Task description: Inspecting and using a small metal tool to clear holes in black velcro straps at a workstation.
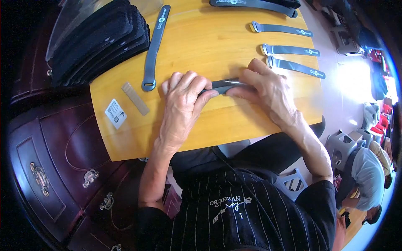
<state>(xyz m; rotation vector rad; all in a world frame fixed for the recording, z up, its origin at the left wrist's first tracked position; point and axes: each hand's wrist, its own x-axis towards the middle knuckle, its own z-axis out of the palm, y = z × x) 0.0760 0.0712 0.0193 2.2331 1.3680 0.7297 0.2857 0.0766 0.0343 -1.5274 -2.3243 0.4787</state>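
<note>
Between my two hands, low over the near part of the table, is a dark grey strap [218,89]. My left hand [184,94] pinches its left end between thumb and fingers. On its right end my right hand [270,90] is closed, thumb below and fingers curled above. A slim shiny metallic piece [231,82] lies along the strap beside my right fingers; its kind is unclear. Left of centre, one grey strap [155,46] with a slotted end lies lengthwise. Three shorter-looking grey straps [284,29] with loops at their left ends lie beyond my right hand.
A thick stack of black fabric straps [100,46] sits at the table's [201,129] far left, with more dark straps [259,6] at the far edge. A white label [115,113] and a tan strip [135,98] lie at left. Dark drawers [39,175] adjoin; people and stools are at right.
</note>
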